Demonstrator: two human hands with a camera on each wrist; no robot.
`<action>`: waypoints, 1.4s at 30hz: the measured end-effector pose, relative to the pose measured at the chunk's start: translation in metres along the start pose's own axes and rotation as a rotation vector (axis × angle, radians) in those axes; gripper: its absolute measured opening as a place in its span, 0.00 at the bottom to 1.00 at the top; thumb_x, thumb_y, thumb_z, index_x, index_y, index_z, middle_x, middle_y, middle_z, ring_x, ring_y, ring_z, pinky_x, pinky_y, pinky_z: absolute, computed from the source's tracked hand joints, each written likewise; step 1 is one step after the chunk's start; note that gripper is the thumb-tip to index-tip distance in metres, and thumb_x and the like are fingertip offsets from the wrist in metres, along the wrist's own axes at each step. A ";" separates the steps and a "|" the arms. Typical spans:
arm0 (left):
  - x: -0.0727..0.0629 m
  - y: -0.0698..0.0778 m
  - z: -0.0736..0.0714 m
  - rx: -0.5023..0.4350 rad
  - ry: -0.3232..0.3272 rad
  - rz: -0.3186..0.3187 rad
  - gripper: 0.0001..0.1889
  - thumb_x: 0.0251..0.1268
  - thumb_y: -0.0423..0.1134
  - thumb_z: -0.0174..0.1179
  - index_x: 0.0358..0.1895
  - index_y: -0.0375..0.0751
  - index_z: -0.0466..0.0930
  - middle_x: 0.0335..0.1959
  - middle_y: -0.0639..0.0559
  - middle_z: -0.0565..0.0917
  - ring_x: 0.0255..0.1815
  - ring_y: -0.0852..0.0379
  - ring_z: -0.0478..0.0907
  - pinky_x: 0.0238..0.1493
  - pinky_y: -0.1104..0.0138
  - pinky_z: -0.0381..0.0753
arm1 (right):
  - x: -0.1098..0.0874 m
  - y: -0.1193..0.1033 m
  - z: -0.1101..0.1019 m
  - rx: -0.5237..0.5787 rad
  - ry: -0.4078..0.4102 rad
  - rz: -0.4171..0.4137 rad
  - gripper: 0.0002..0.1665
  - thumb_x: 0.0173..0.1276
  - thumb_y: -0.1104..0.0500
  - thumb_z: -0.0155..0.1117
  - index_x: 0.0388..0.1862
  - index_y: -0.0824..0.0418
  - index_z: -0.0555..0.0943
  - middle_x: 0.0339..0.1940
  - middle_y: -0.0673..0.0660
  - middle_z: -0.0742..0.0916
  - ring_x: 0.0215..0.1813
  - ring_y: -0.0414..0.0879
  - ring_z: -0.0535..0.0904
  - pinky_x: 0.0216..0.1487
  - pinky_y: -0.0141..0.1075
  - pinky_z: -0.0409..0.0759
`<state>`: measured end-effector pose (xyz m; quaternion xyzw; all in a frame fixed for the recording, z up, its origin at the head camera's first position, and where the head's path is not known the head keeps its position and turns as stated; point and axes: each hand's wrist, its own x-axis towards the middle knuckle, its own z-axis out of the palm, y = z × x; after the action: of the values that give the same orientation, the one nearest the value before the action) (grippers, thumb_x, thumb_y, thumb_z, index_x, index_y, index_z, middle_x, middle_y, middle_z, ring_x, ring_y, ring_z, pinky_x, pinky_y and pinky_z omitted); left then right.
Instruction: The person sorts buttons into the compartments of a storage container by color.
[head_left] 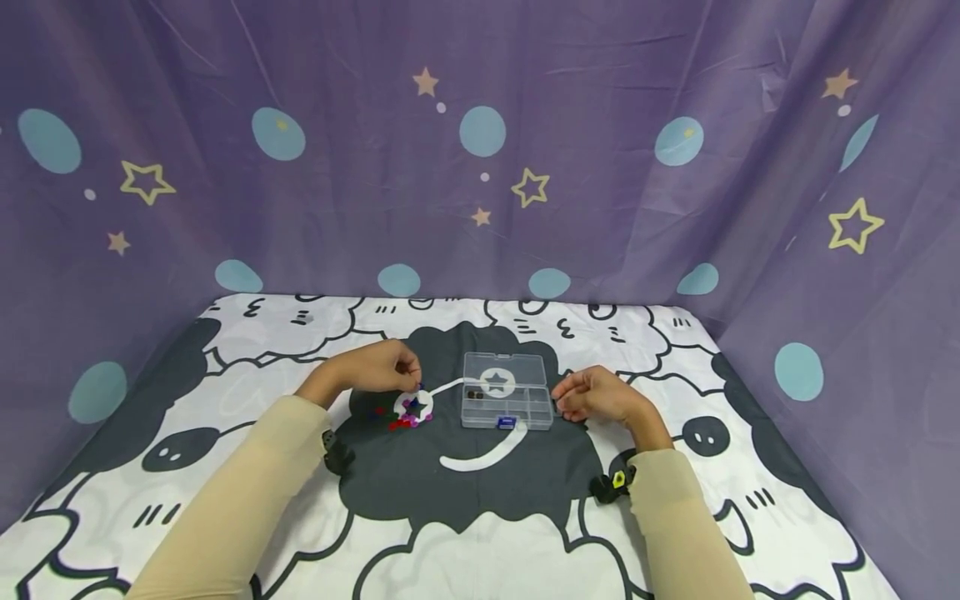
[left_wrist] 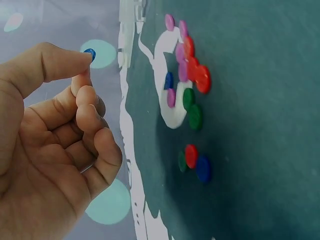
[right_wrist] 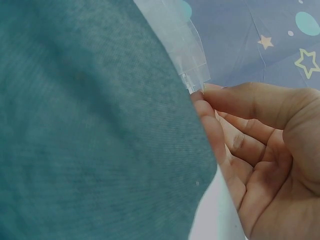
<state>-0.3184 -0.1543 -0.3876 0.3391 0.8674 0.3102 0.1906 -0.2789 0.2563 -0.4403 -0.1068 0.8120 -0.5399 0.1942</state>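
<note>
Between thumb and index fingertip, my left hand pinches a small blue disc, raised above the dark cloth. Below it in the head view, several small red, pink, green and blue discs lie scattered on and around a white printed ring. My right hand is at the right side of a clear plastic compartment box; its thumb and index finger pinch the box's edge in the right wrist view. The box's lid stands raised at the back. Small dark brown pieces sit in a left compartment.
A blue label marks the box's front. The table wears a white cloth with black cartoon outlines and a large dark patch. Behind and at both sides hangs a purple curtain with stars and blue ovals.
</note>
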 end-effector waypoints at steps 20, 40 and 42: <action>0.022 0.026 0.005 -0.043 -0.049 0.070 0.09 0.69 0.31 0.59 0.29 0.36 0.82 0.21 0.54 0.74 0.20 0.59 0.64 0.29 0.64 0.68 | -0.001 0.003 0.001 0.011 -0.012 -0.007 0.12 0.69 0.71 0.64 0.49 0.75 0.83 0.34 0.58 0.89 0.34 0.46 0.85 0.39 0.39 0.85; 0.045 0.049 0.016 0.012 -0.071 0.124 0.08 0.71 0.34 0.59 0.32 0.42 0.85 0.24 0.54 0.77 0.18 0.61 0.62 0.28 0.66 0.69 | 0.001 0.002 0.001 0.013 -0.011 0.002 0.12 0.68 0.71 0.64 0.49 0.75 0.83 0.34 0.58 0.89 0.35 0.46 0.85 0.40 0.38 0.85; 0.047 0.050 0.019 0.001 -0.069 0.128 0.09 0.71 0.34 0.59 0.32 0.44 0.85 0.23 0.54 0.77 0.18 0.61 0.62 0.27 0.66 0.68 | 0.001 0.002 0.001 0.015 -0.010 0.005 0.11 0.69 0.71 0.64 0.49 0.75 0.83 0.34 0.57 0.89 0.35 0.46 0.85 0.40 0.39 0.85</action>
<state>-0.3179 -0.0846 -0.3738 0.4043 0.8371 0.3095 0.1999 -0.2791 0.2557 -0.4428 -0.1062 0.8072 -0.5449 0.2005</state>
